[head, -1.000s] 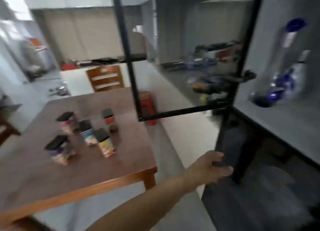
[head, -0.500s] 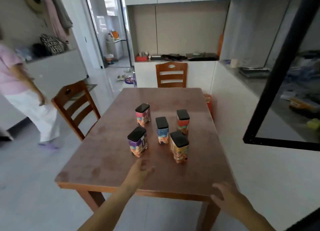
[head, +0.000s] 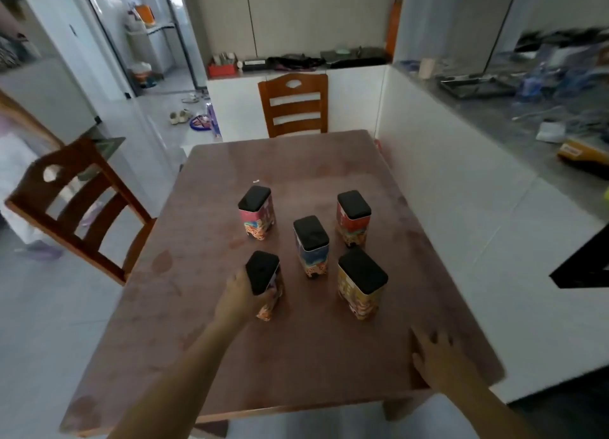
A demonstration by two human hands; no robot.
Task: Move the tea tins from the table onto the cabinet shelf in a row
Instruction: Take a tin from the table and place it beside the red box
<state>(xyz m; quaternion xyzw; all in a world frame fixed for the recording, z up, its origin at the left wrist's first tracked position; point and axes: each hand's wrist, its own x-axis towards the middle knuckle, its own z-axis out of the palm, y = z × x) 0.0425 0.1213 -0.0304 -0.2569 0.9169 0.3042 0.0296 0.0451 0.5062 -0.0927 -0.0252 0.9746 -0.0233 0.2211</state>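
Wrapped around the near-left tin (head: 263, 285), the left hand (head: 242, 298) has its fingers closed on the tin's side just under the black lid; the tin stands on the table (head: 211, 340), tilted slightly. Four more black-lidded tins stand upright around it, all apart from each other: a yellow tin (head: 362, 284) lower right of centre, a blue tin (head: 311, 246) in the middle, a pink tin (head: 257, 213) behind, and a red tin (head: 353, 218) at the back right. Toward the lower right of the frame, the right hand (head: 440, 356) lies flat and open on the tabletop near its edge, holding nothing. Two wooden chairs, one at the far end (head: 293, 104) and one at the left (head: 71, 204), flank the table.
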